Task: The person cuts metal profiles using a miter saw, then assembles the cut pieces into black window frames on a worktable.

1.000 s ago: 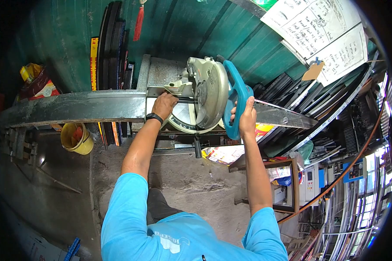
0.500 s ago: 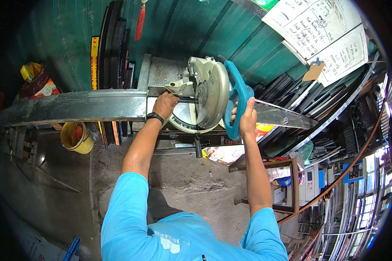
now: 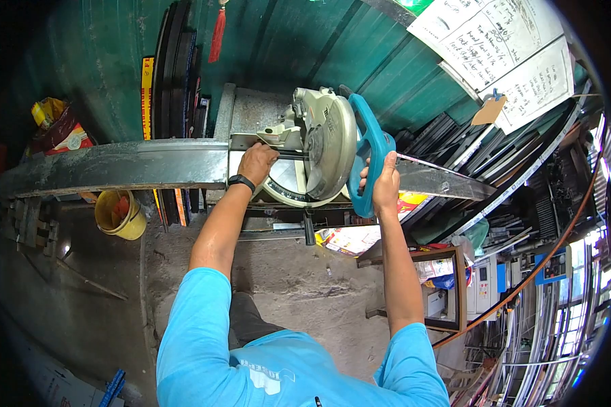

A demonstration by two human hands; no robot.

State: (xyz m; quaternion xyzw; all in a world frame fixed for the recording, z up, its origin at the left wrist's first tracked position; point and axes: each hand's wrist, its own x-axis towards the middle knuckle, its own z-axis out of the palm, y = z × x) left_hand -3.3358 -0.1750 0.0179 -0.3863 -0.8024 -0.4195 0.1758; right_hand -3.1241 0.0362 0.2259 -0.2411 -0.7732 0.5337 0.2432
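A miter saw [image 3: 329,146] stands on the bench in the upper middle, its round blade guard lowered close to the base. My right hand [image 3: 385,184] is wrapped round the saw's teal handle [image 3: 370,146]. Left of the blade, my left hand [image 3: 258,163] is closed on a thin dark bar [image 3: 292,156], which lies along the fence [image 3: 270,140] and runs under the guard. The bar's far end is hidden behind the guard. A dark watch band [image 3: 241,181] circles my left wrist.
A long metal support beam [image 3: 129,166] extends left of the saw, another [image 3: 448,182] right. Below the left one stands a yellow bucket [image 3: 130,224]. Dark profiles [image 3: 173,74] lean on the green wall [image 3: 285,41]. Handwritten sheets [image 3: 502,54] hang upper right. A brown frame [image 3: 458,288] stands lower right.
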